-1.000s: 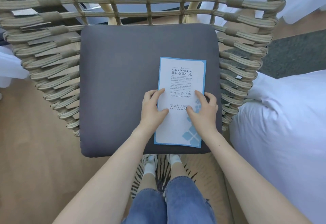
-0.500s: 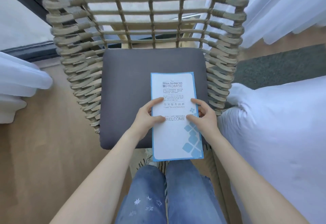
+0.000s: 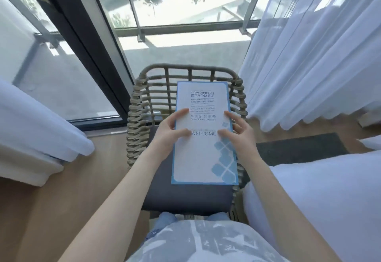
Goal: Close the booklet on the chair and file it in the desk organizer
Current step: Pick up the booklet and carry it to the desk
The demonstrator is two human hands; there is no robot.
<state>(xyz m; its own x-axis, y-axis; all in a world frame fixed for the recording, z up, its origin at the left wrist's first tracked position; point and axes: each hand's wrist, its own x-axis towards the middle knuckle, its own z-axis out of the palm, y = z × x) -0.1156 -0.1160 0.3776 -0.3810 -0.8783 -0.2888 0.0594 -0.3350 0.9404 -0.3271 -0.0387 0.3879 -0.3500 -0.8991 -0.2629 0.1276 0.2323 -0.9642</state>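
The closed booklet, white with a blue border and the word WELCOME, is held up in the air above the wicker chair with its grey seat cushion. My left hand grips its left edge, thumb on the cover. On the opposite edge, my right hand grips the same way. The cover faces me. No desk organizer is in view.
A tall window with a dark frame stands behind the chair. White curtains hang at the left and right. A white bed lies at the right beside a dark rug. Wooden floor spreads at the left.
Both hands have lifted the booklet off the seat cushion and raised it. My view has tilted up from the chair seat to the window and curtains.
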